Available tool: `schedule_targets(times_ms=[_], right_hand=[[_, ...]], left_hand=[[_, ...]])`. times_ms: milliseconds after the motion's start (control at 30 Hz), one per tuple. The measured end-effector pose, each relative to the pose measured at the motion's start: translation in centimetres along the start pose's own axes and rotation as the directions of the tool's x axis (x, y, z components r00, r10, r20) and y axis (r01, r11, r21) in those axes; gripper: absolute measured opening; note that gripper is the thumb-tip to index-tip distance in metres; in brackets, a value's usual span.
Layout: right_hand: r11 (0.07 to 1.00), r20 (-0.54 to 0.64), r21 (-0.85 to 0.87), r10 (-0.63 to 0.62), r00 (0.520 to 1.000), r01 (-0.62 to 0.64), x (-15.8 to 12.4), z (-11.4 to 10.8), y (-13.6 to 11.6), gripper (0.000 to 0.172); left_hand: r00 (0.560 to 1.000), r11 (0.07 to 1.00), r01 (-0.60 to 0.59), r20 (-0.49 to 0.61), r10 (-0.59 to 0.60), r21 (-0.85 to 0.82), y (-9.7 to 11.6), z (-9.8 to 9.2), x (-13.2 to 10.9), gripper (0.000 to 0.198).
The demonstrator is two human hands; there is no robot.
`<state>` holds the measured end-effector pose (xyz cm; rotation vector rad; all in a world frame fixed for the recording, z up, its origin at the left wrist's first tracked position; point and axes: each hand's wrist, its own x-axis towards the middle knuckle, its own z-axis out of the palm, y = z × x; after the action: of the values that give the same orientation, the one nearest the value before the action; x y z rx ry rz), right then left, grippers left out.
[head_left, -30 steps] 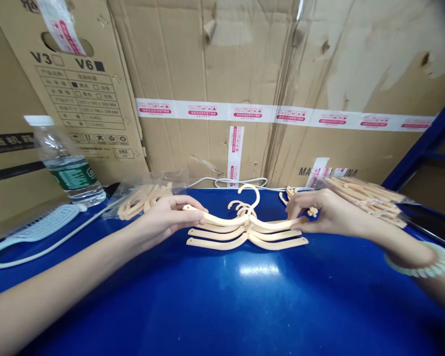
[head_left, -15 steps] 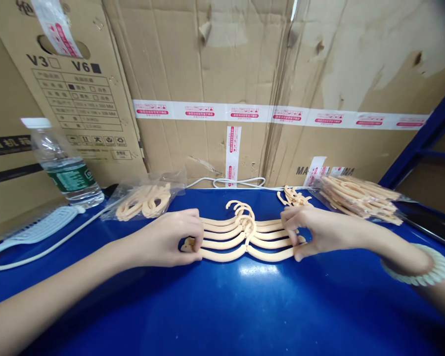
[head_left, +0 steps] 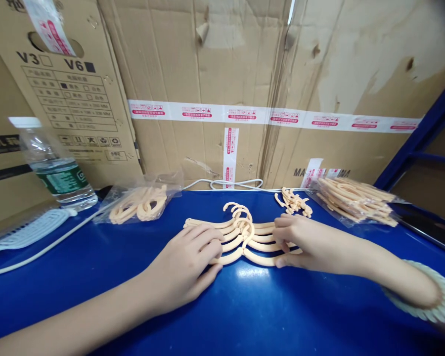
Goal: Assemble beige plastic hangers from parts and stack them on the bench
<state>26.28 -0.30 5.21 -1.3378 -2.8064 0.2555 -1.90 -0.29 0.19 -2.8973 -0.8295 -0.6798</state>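
Several small beige clothes hangers (head_left: 232,244) lie in a row on the blue table, one in front of another, their hooks overlapping at the centre. Over their left arms rests my left hand (head_left: 191,257), fingers curled across the row and the thumb at the front hanger. My right hand (head_left: 300,242) closes on the right arms, with its fingertips behind and its thumb at the front. The outer ends on the right are hidden by that hand. Behind it lies a small heap of loose beige hooks (head_left: 293,201).
Bagged beige hanger parts (head_left: 146,202) lie at the back left, and a fuller bag (head_left: 356,200) at the back right. A water bottle (head_left: 63,173), a pale blue hairbrush (head_left: 33,230) and a white cable (head_left: 55,252) are on the left. Cardboard (head_left: 193,59) stands behind the table.
My left hand has moved from the hangers' left ends inward and nearer, lying over them. My right hand has shifted slightly inward. The view has shifted slightly.
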Motion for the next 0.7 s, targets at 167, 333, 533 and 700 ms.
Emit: schedule_targets(times_ms=[167, 333, 533, 700], right_hand=[[0.987, -0.129, -0.153, 0.022, 0.991, -0.041, 0.4, 0.9, 0.5, 0.021], [0.978, -0.288, -0.14, 0.109, 0.951, -0.154, 0.2, 3.4, -2.2, 0.036], [0.976, -0.06, -0.002, 0.216, 0.975, -0.217, 0.2, 5.2, -4.5, 0.083], [0.972, -0.108, 0.025, 0.235, 0.966, -0.233, 1.4, 5.5, -3.4, 0.083]], left_hand=[[1.0, 0.988, 0.019, 0.015, -0.021, 0.151, 0.1, 0.0, 0.2, 0.018], [0.987, 0.979, 0.151, 0.031, -0.156, 0.14, 1.9, 0.7, -0.6, 0.046], [0.943, 0.946, 0.319, 0.086, -0.322, 0.055, 3.1, 1.6, -1.9, 0.07], [0.948, 0.968, 0.251, 0.202, -0.245, -0.009, 0.5, 0.6, -0.5, 0.072]])
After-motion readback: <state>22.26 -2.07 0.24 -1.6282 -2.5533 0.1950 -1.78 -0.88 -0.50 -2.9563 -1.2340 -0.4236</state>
